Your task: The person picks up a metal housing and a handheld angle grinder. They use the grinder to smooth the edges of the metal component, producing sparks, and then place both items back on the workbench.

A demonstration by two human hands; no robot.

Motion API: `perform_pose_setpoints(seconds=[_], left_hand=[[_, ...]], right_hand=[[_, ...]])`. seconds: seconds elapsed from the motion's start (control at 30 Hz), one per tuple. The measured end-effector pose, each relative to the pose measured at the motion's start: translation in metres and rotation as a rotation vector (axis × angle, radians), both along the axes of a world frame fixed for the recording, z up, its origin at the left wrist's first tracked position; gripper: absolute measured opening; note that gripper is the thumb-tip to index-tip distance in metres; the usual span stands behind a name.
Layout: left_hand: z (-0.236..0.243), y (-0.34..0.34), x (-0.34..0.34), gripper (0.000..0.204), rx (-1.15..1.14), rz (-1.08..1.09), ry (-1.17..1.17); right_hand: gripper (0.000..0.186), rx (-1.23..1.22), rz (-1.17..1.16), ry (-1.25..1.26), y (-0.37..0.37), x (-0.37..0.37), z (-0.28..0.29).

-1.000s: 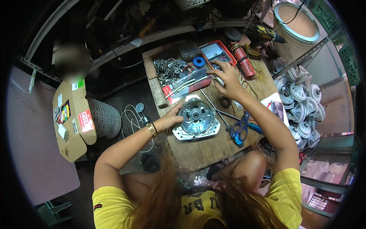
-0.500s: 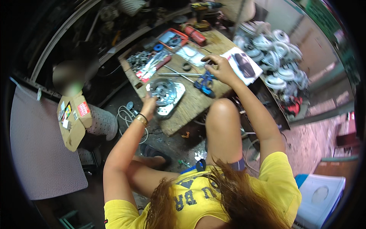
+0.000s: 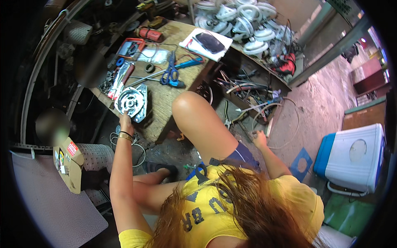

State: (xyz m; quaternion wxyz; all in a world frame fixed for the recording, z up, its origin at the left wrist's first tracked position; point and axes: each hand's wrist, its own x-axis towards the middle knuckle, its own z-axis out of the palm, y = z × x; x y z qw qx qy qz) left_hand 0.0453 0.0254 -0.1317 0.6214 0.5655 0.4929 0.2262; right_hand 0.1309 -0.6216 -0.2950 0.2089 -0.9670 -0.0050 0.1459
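The metal wheel (image 3: 130,102), seemingly fitted to its plate (image 3: 143,91), sits at the left edge of the desk (image 3: 159,118), the left hand (image 3: 125,120) fingering its rim, the right hand (image 3: 259,139) near pliers (image 3: 227,122), grip and remaining work unclear.

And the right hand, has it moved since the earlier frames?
Yes. The right hand has gone from over the wooden table to beyond its right edge.

Round, slotted silvery housing (image 3: 130,102) at left edge of wooden table (image 3: 159,116)
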Motion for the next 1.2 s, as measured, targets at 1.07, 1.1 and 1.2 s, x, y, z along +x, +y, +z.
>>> perform_pose_setpoints(seconds=[1.07, 1.1, 1.2], left_hand=[[-0.019, -0.058, -0.022, 0.067, 0.456, 0.017, -0.023], [-0.019, -0.053, -0.027, 0.067, 0.478, 0.0, -0.003], [-0.017, -0.051, -0.03, 0.064, 0.5, -0.024, 0.042]], right_hand=[[0.047, -0.073, -0.76, 0.023, -0.069, 0.054, -0.055], [0.047, -0.129, -0.756, 0.05, -0.059, 0.047, -0.061], [0.048, -0.158, -0.78, 0.127, -0.045, 0.039, -0.063]])
